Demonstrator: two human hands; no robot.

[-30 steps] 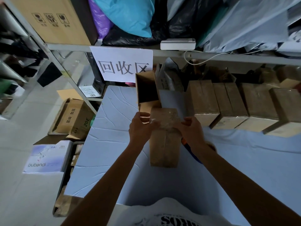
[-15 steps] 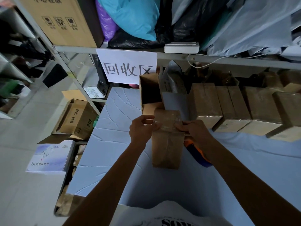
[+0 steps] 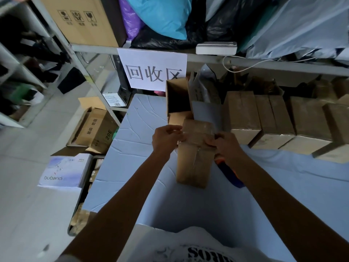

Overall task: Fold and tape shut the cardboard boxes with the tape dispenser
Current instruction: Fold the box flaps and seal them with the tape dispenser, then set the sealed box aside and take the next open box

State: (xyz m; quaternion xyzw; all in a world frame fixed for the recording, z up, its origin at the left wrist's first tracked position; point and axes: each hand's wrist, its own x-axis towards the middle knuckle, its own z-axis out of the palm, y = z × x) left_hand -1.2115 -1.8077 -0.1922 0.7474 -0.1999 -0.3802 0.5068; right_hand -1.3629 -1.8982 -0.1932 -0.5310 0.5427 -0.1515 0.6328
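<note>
While I watch through the head camera, the tall brown cardboard box stands upright on the pale blue desk, just in front of an open brown carton. The left hand curls its fingers round the box's upper left edge, where clear tape glints. The right hand grips the upper right edge, fingers bent over it. Half hidden behind the right wrist, the orange and dark blue tape dispenser lies on the desk. Closed brown boxes line the desk's far right side.
</note>
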